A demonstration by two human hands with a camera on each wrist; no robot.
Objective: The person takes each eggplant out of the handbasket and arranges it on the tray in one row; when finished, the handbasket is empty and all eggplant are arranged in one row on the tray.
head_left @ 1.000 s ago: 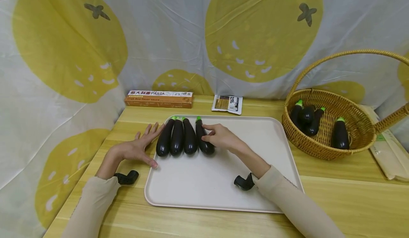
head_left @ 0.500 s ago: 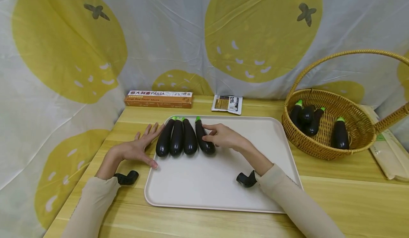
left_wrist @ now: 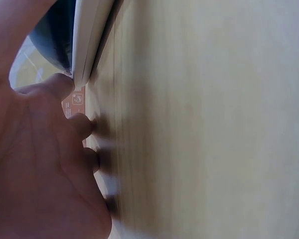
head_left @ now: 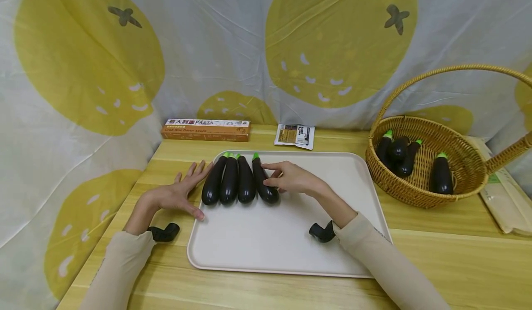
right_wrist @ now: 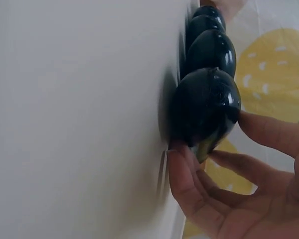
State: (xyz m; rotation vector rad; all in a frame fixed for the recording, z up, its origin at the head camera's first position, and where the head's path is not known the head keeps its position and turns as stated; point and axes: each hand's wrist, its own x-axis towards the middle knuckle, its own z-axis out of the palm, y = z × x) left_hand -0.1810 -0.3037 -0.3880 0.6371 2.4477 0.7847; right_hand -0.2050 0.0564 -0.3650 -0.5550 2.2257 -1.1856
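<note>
1. In the head view, your right hand [head_left: 297, 178] pinches the fourth eggplant [head_left: 259, 176] at its right flank, fingers closed to the eggplant's thickness. It lies at 11 o'clock on the white tray [head_left: 291, 245]. Over the last second its green stem end edges slightly toward 9 o'clock; the blunt end hardly moves.
2. In the same view, three eggplants [head_left: 229, 180] lie side by side at 10 o'clock on the tray. A gap separates them from the fourth, so I judge your row tighter at the stems but not closed up. At 2 o'clock, the wicker basket [head_left: 407, 194] keeps its four eggplants [head_left: 441, 176].
3. In the left wrist view, your left hand [head_left: 178, 197] stays spread, gripping nothing, with one finger at the tray's edge and others down on the wooden table [left_wrist: 214, 124]. Whether it touches the nearest eggplant, you cannot tell.
4. In the right wrist view, your fingertips meet the fourth eggplant on two sides. The row recedes toward 1 o'clock, hiding the gap.
</note>
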